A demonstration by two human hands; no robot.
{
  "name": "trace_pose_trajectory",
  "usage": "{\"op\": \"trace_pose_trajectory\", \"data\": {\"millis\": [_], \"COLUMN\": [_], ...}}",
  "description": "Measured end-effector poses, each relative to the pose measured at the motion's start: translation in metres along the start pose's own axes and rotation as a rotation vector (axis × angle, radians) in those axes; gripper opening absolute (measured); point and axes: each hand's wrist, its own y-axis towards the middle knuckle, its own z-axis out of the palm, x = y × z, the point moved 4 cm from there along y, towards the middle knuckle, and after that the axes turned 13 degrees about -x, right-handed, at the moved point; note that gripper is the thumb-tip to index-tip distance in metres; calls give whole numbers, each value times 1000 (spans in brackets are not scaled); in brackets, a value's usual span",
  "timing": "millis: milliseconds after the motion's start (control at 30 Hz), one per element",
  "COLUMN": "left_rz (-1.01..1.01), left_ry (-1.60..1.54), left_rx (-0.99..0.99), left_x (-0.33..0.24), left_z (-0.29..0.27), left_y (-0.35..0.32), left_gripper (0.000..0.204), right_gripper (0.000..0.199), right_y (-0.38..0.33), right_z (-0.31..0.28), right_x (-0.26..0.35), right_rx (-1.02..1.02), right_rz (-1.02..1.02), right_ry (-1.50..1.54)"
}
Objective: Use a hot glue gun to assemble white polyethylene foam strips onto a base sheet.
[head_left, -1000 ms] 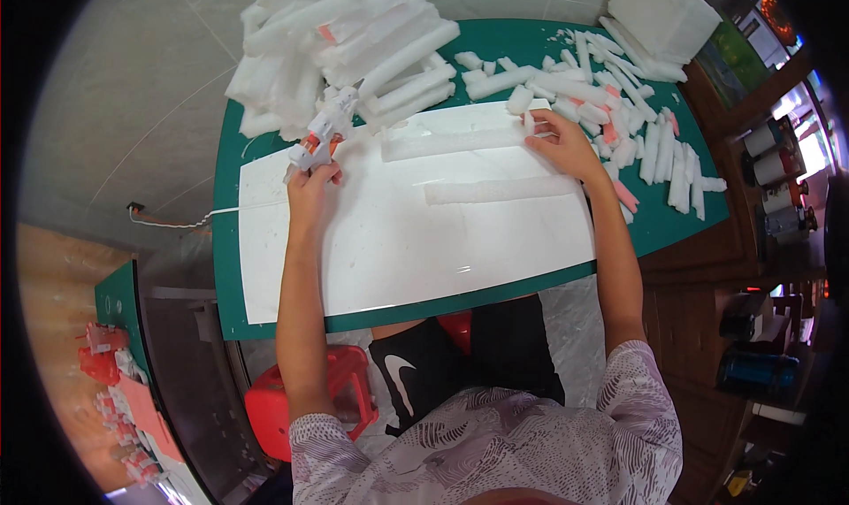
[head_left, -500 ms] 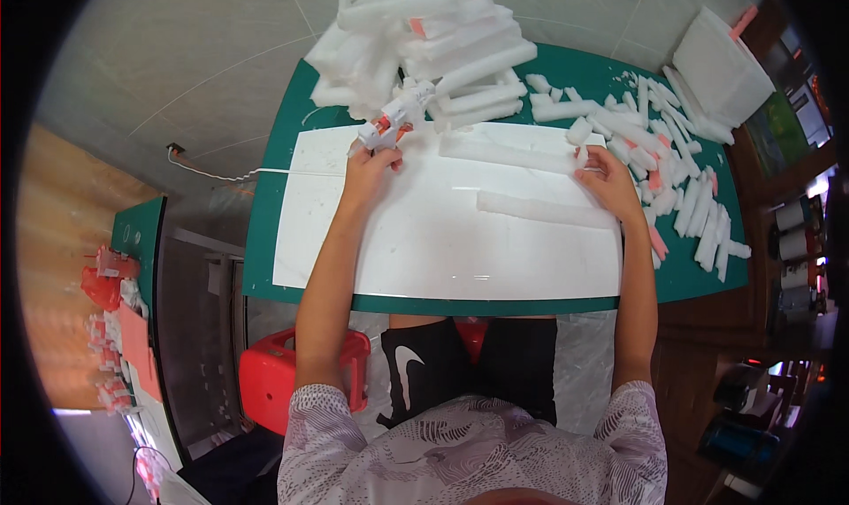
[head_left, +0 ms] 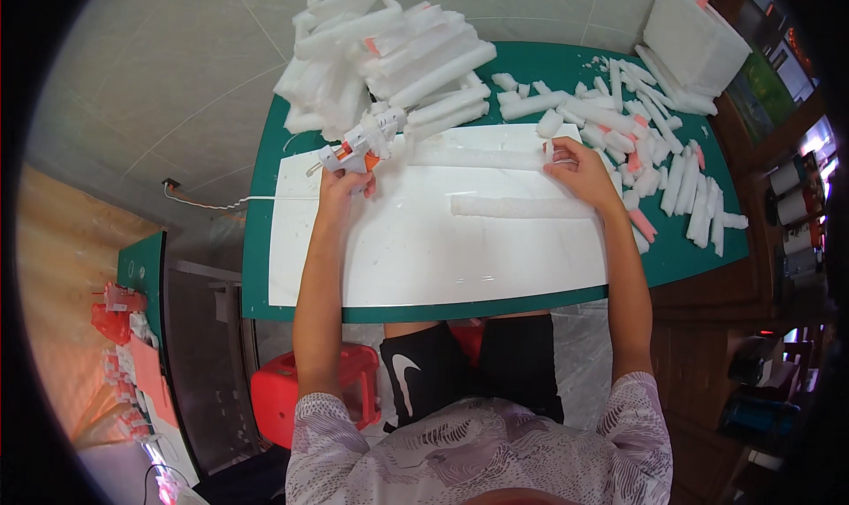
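My left hand (head_left: 340, 189) is wrapped round the handle of a white and orange glue gun (head_left: 372, 134), over the upper left of a white board (head_left: 398, 257). A white foam strip (head_left: 482, 157) lies along the board's far side. At its right end my right hand (head_left: 581, 172) has its fingers closed on white foam, seemingly the strip's tip; the fingers partly hide the spot. Nearer to me, a second foam strip (head_left: 522, 207) rests on the board, untouched, its right end close to my right forearm.
A tall pile of white foam pieces (head_left: 416, 49) stands beyond the glue gun. Loose white and pink foam bits (head_left: 650, 138) cover the right of the green table (head_left: 256, 266). A white foam block (head_left: 694, 41) stands far right. A white cord (head_left: 265, 197) runs leftward. A red stool (head_left: 283, 394) is below.
The whole view has shifted a little. My left hand and the glue gun have moved slightly left over the board; my right hand stays at the strip's right end.
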Motion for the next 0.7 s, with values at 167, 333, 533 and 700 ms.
{"op": "trace_pose_trajectory", "data": {"millis": [167,333,533,700], "left_rz": [-4,-2,-85,-88], "left_ry": [81,164,162,254], "left_rx": [5,40,79,86], "left_x": [-2,-9,-11,-10], "left_z": [-6,-12,-15,-11], "left_y": [1,3,2,2], "left_gripper": [38,48,48,50], "right_gripper": [41,42,41,41], "right_y": [1,3,5,5], "right_z": [-2,-6,-13,-13], "right_x": [-1,-6,-9,-10], "right_rx": [-31,-70,-89,-88], "right_rz": [5,-5,9,17], "right_ry": [-6,-27,-88,-81]}}
